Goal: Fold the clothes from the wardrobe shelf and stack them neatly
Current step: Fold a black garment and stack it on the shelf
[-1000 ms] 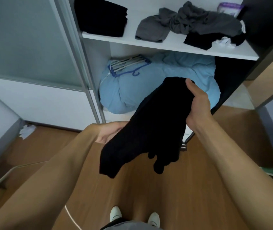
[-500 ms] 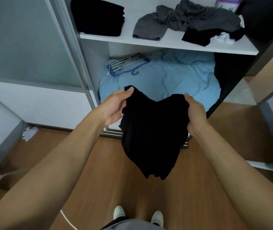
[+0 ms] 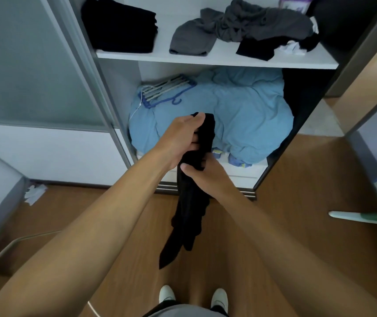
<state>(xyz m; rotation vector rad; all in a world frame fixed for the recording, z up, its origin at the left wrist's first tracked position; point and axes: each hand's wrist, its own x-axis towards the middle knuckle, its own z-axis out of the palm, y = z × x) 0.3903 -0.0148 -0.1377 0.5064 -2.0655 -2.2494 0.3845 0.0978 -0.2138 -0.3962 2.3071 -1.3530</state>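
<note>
I have the black cloth garment hanging in mid-air in front of the open wardrobe, gathered into a narrow rope instead of spread flat. Its long axis runs almost straight up and down, leaning slightly to my left at the loose bottom end, which dangles above the brown wooden floor without touching it. The left hand is at the very top, fingers curled tight round the bunched upper end. The right hand sits just below it, nearly touching, thumb across the front of the cloth and the other fingers wrapped behind where I cannot see them. Both hands crowd the upper part, so most of the length hangs free below the right hand, and that is the relation I judge the next move turns on: the right hand is nearer the loose tail and is the one to slide down or take a lower hold so the piece can be doubled over. The white wardrobe shelf lies above and beyond both hands. The folded stack of black clothes sits at its left end, which the left arm reaches more directly, and the crumpled grey clothes lie unfolded towards the right. Directly behind the hands is the light blue quilted duvet in the lower compartment, close enough that I would watch for the tail brushing it.
</note>
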